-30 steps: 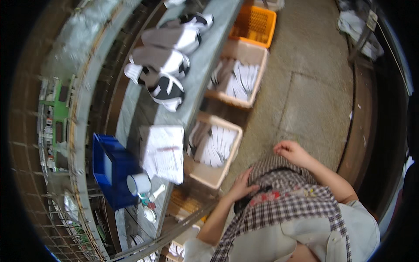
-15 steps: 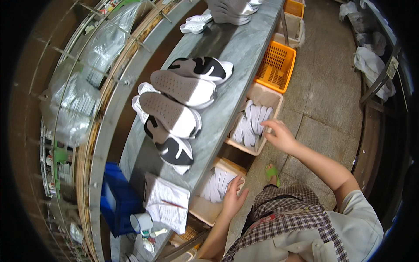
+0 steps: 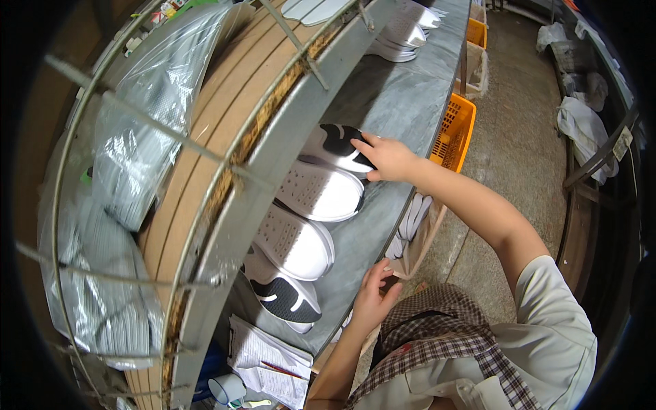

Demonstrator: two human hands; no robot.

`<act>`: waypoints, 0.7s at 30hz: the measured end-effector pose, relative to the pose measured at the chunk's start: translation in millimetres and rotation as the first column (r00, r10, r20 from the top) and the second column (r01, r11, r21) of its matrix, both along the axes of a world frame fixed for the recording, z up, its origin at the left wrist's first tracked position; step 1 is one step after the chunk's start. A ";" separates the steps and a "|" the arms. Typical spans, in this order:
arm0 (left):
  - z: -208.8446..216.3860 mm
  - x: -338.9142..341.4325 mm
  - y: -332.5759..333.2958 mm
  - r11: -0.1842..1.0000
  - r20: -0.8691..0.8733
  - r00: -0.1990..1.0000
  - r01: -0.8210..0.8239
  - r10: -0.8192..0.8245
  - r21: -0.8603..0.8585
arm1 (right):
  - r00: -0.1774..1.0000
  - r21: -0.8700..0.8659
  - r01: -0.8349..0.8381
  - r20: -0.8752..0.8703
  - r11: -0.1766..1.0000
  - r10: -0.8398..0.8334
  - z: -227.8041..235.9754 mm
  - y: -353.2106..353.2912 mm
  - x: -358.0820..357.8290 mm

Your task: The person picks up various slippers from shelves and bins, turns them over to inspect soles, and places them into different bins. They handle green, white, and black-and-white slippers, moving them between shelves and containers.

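A row of white shoe soles lies across the grey bench: two show perforated faces, such as the white sole [image 3: 321,191] and the lower perforated sole [image 3: 294,242]. At the row's far end is a black-and-white sole [image 3: 335,147], with my right hand [image 3: 389,158] closed round its right end, fingers above and thumb below. Another black-and-white sole [image 3: 283,290] lies at the near end. My left hand [image 3: 374,297] hovers by the bench's front edge, fingers loosely bent, thumb apart, nothing in it. Beside it a pale box [image 3: 424,239] holds white strips [image 3: 411,219].
A metal shelf edge [image 3: 239,198] with wire mesh overhangs the bench on the left, carrying plastic-wrapped stacks [image 3: 147,130]. Papers [image 3: 270,362], a pencil and a mug [image 3: 227,388] sit at the near end. An orange basket [image 3: 468,130] stands under the bench's right side.
My right hand has moved from the box of white strips up and left onto the far black-and-white sole. My view has shifted closer to the shelf; my left hand stays low by the bench edge.
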State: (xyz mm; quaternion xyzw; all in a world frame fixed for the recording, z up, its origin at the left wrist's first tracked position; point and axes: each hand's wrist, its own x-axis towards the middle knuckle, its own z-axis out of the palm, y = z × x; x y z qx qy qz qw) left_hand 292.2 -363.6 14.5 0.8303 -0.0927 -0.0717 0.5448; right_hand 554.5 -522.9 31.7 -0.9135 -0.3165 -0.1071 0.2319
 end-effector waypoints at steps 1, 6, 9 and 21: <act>-2.3 3.8 0.0 1.000 -0.009 1.000 -0.014 0.014 -0.011 | 0.999 0.042 -0.011 -0.033 0.999 0.013 0.0 -2.5 3.8; -15.2 17.6 -10.4 0.997 -0.059 0.996 -0.069 0.066 -0.037 | 0.913 0.507 0.402 -0.287 0.763 -0.290 19.5 -29.9 35.8; -18.7 20.3 -21.3 0.991 -0.069 0.989 -0.131 0.128 -0.036 | 0.833 0.801 0.438 -0.533 0.409 0.151 21.2 -42.7 42.6; -8.6 71.1 -39.4 0.479 -0.455 0.705 -0.706 0.544 -0.522 | 0.706 0.431 0.312 -0.701 0.846 0.097 -18.3 -40.2 63.6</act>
